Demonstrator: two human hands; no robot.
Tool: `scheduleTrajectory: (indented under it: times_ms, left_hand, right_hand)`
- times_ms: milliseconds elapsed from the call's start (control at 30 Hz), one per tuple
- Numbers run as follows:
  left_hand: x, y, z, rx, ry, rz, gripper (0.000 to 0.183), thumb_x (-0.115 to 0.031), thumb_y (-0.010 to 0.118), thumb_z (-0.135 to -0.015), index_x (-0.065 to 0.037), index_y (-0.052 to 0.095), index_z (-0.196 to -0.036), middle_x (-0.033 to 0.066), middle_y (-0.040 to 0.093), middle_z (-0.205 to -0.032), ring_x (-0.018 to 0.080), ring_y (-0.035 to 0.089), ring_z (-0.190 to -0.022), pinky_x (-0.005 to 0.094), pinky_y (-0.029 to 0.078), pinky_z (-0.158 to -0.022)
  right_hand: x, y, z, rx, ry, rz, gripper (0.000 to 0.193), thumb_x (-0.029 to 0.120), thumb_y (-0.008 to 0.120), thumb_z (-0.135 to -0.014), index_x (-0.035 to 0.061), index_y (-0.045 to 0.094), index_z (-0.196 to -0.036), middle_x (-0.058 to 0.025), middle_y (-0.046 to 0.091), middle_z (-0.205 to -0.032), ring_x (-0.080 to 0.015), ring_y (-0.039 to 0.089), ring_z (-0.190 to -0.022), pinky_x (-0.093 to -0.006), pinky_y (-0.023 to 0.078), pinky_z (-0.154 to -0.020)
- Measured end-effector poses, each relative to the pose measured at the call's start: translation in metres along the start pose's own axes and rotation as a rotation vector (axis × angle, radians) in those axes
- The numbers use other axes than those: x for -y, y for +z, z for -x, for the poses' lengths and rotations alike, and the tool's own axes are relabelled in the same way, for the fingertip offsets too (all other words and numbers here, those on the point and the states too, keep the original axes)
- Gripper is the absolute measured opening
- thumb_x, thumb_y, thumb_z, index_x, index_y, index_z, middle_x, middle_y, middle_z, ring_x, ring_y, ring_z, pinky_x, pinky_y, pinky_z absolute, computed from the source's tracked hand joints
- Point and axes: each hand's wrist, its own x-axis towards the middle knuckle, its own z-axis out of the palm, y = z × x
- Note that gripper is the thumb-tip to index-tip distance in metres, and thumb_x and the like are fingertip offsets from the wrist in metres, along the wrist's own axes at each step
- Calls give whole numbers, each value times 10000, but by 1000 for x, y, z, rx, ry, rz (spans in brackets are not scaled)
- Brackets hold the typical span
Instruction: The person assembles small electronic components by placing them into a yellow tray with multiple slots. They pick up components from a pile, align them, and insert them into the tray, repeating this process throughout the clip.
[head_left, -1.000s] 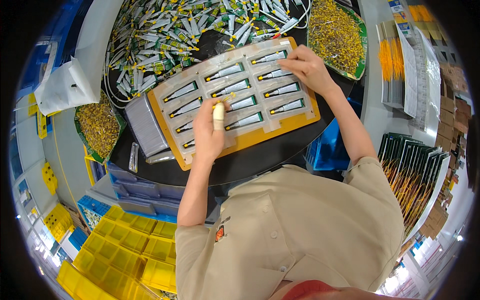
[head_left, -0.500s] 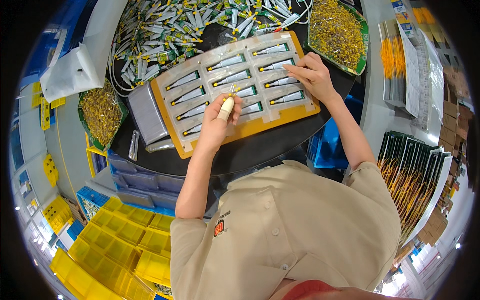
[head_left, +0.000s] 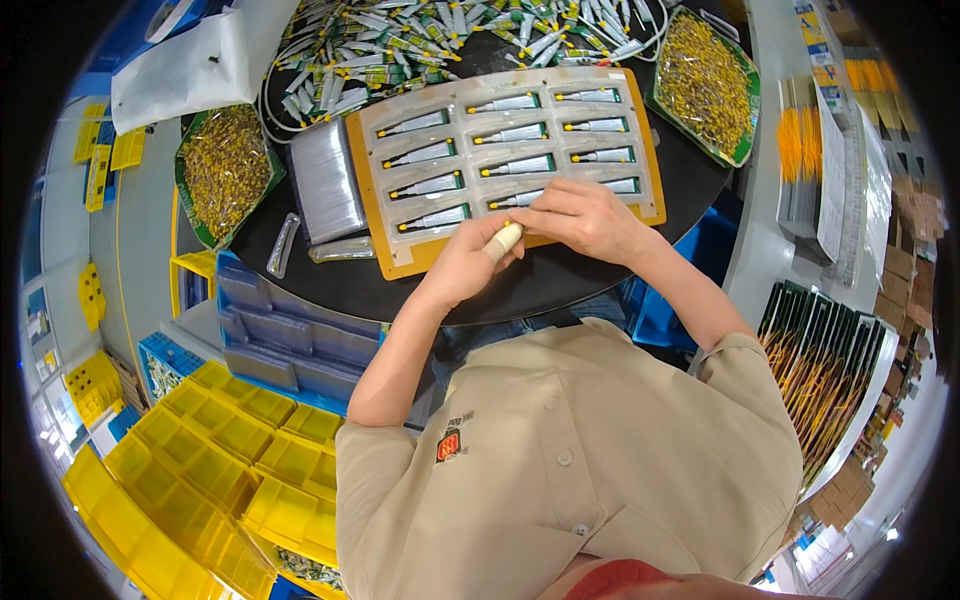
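Note:
An orange-yellow board (head_left: 400, 262) carries a clear blister tray (head_left: 468, 178) with rows of small silver-and-green tubes (head_left: 516, 166), each with a yellow tip. At the board's near edge my left hand (head_left: 468, 264), its thumb in a pale finger cover (head_left: 503, 242), is closed in a pinch; a tiny yellow tip shows at its fingertips. My right hand (head_left: 590, 224) meets it there, fingers pinched together over the tray's front row and partly covering the tubes. What lies between the right fingertips is hidden.
Loose tubes (head_left: 410, 40) heap behind the board. Green trays of small yellow pieces stand left (head_left: 225, 170) and right (head_left: 705, 85). Stacked clear blister sheets (head_left: 328, 180) and a clear plastic piece (head_left: 283, 245) lie left on the black table (head_left: 340, 285). Yellow bins (head_left: 200, 450) stand lower left.
My right hand has left the tray's right column and come down to my left hand. My left hand has shifted slightly right and nearer; the whole view has shifted too.

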Motion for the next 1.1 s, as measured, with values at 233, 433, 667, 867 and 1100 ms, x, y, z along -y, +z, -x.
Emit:
scheduleTrajectory:
  times_ms: [233, 433, 667, 867, 1100]
  left_hand:
    - [-11, -32, 44, 11, -147, 188, 210, -215, 528, -1031, -41, 639, -990, -58, 463, -688, 39, 358, -573, 214, 292, -525]
    - [-41, -122, 88, -238, -203, 28, 233, -292, 589, -952, -90, 606, -838, -64, 402, -615, 44, 321, -514, 233, 220, -475]
    - [-72, -353, 123, -1082, 230, -367, 259, -239, 555, -1018, -21, 670, -1097, -40, 543, -761, 46, 417, -593, 218, 332, -522]
    - [-67, -468, 149, -1444, -7, -847, 312, -232, 589, -985, -39, 706, -1201, 24, 740, -877, 102, 642, -692, 276, 502, -627]
    - [-55, -464, 153, -1516, -21, -1281, 292, -306, 641, -944, -67, 758, -1064, 7, 760, -802, 130, 726, -710, 317, 563, -684]
  right_hand:
    - [-2, 29, -33, 121, -94, -333, 123, 154, 728, -840, 66, 683, -912, -62, 577, -810, -263, 603, -776, -371, 509, -655]
    - [-47, 49, -73, -52, 3, -326, 112, 108, 719, -846, 55, 680, -936, -87, 581, -823, -280, 608, -784, -382, 525, -670]
    - [-100, 81, -114, -157, -44, 119, 77, 80, 713, -783, 83, 662, -840, -47, 573, -795, -242, 600, -791, -350, 517, -662]
    - [-50, 73, -84, -135, -67, 35, 105, 107, 715, -775, 90, 659, -862, -49, 541, -773, -220, 575, -759, -365, 481, -640]
    - [-3, 87, -45, -95, 49, -53, 182, 123, 772, -790, 82, 727, -962, -51, 543, -764, -236, 566, -725, -365, 474, -640]
